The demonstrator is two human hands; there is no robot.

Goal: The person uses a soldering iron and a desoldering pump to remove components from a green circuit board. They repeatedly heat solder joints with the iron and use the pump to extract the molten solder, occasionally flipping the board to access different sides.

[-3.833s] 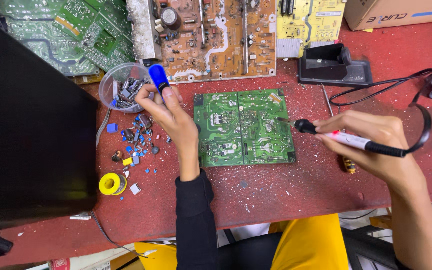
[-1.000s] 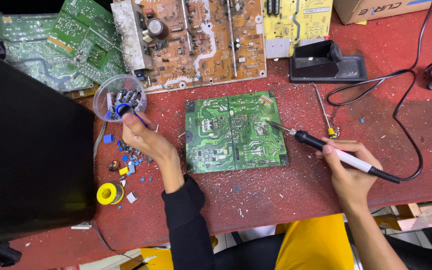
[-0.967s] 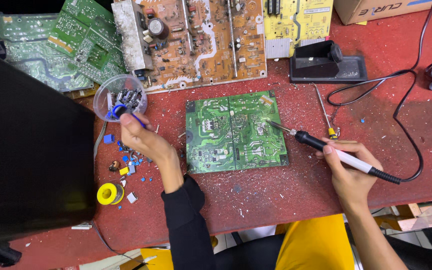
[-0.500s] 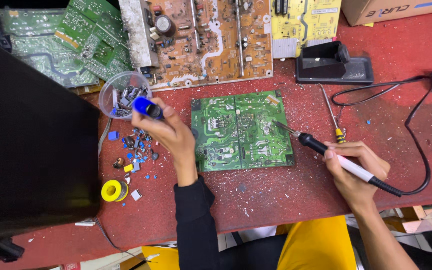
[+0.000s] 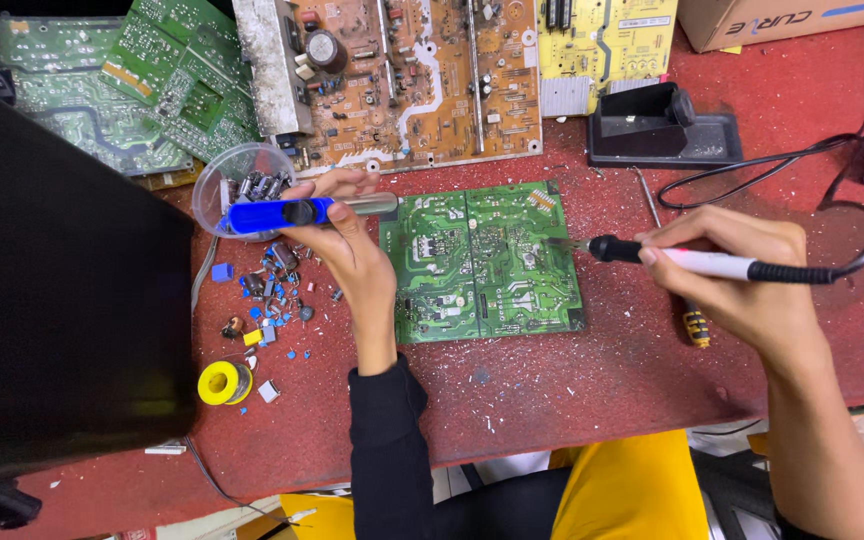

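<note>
Head view: left hand (image 5: 347, 250) gripping desoldering pump (image 5: 292, 211)

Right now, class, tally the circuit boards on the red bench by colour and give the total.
Green boards: 3, namely the flat one under the soldering iron tip and two overlapping at top left
Brown boards: 1
Yellow boards: 1
Total: 5

Only one view exists: the camera sits on my head and faces almost straight down onto the red desk (image 5: 572, 390). It is close enough to frame both forearms, entering from the lower edge. My lap fills the bottom centre. A green circuit board (image 5: 482, 260) lies at frame centre; further boards line the upper edge. No second view overlaps it.
</note>
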